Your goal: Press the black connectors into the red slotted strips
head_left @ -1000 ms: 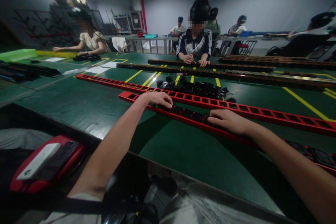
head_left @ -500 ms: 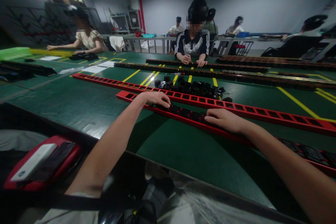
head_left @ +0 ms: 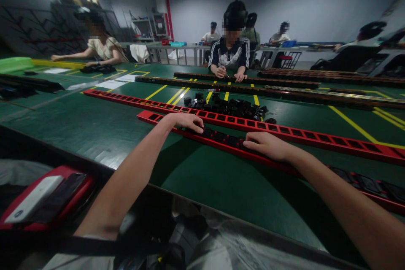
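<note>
A long red slotted rail (head_left: 221, 147) lies nearest me, with square black pieces (head_left: 220, 136) seated in its slots between my hands. My left hand (head_left: 189, 122) bends down over the rail, its fingers curled together at the slots. Whatever is under those fingertips is hidden. Farther right, my right hand (head_left: 264, 143) rests on the same rail with its fingers folded, touching the end of the black row. Its fingertips hide what they press or hold. More black pieces (head_left: 368, 183) fill the rail beyond my right forearm.
A second red rail (head_left: 316, 145) runs just behind, its slots showing dark. A heap of small black parts (head_left: 240, 108) lies past it. Across the green table (head_left: 95, 135), a person holds a thin tool over long dark rails (head_left: 202, 84). White papers (head_left: 115, 83) lie at left.
The whole view has shifted slightly. My hands keep nearly the same places on the near rail. The person opposite has moved a hand and the thin tool a little.
</note>
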Tool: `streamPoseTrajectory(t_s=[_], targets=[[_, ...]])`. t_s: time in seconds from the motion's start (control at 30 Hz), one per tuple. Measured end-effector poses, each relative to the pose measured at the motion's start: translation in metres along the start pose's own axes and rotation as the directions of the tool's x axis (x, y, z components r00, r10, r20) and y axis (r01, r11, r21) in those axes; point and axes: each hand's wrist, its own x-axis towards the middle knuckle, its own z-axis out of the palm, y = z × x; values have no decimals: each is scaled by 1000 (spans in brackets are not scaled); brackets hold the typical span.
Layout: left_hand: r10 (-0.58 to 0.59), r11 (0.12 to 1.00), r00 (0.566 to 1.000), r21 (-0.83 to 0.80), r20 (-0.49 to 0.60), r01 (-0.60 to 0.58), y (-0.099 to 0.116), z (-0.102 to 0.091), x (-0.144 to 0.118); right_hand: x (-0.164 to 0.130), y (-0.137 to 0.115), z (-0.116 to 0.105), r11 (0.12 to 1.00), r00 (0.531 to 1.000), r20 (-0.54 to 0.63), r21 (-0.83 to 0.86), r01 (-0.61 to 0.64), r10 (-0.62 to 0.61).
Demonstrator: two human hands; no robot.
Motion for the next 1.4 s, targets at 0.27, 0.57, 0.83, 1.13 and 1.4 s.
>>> streamPoseTrajectory(t_s=[0.27,0.57,0.83,1.13,1.4], targets=[[-6,1000,1000,19,-9,6,3,1,0,-1,1,0,1000,1000,-2,-3,15,-15],[-21,1000,1000,0,-8,21,4,2,-1,0,0,1,1000,1000,5,6,2,-2],[-6,1000,1000,-13,-9,6,3,3,0,-2,-3,0,1000,1000,-9,2,11,-11],[37,999,999,28,-14,-37,1,1,0,-2,-2,0,1000,1000,-6,-3,9,-9],[43,999,999,-2,-14,-44,-4,1,0,-1,-2,0,1000,1000,-5,-6,18,-18]])
